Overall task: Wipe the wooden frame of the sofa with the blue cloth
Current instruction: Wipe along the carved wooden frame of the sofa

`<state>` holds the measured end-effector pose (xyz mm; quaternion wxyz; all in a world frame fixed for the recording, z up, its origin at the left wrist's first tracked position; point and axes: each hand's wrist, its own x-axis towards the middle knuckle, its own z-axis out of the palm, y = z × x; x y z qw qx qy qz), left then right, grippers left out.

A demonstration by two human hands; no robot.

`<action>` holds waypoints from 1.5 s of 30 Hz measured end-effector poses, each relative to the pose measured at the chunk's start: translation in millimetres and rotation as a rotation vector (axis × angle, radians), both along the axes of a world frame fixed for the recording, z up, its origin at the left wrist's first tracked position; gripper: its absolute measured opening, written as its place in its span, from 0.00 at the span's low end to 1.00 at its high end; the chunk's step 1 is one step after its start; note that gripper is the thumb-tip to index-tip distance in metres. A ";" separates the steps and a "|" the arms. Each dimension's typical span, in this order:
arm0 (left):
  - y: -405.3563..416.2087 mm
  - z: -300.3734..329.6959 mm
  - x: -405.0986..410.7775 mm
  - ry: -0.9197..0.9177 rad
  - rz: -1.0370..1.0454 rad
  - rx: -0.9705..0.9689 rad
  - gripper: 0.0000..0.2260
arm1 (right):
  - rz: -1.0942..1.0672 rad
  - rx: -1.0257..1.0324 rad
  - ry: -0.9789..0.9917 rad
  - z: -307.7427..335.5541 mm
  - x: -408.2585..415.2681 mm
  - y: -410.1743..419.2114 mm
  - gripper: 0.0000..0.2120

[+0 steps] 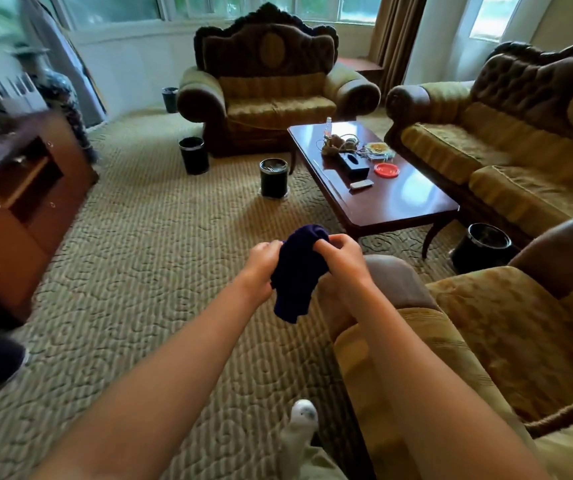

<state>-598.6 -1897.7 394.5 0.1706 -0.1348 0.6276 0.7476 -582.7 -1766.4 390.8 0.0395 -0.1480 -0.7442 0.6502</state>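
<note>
No legible text — no labels, brands, numbers anywhere.

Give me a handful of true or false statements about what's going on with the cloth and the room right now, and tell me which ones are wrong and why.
1. Both hands grip the blue cloth. True: the left hand and right hand both hold it.
2. The cloth is pressed against a sofa's wooden frame. False: it hangs in the air above the carpet.
3. A red dish sits on the coffee table. True.
4. The coffee table holds only the red dish. False: a dark tissue box and a bottle are there too.
5. A black bin stands on the carpet beside the coffee table. True.
</note>
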 end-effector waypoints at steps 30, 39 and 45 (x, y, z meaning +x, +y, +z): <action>-225.3 38.1 -565.6 0.476 0.201 -0.730 0.20 | 0.273 0.116 0.118 30.5 -584.4 -184.0 0.05; -351.5 24.4 -714.0 0.258 0.008 -0.436 0.12 | 0.375 -0.196 -0.004 54.3 -720.3 -299.5 0.06; -407.6 8.0 -799.0 0.182 -0.044 -0.286 0.16 | 0.409 -0.237 -0.043 50.1 -825.7 -358.4 0.07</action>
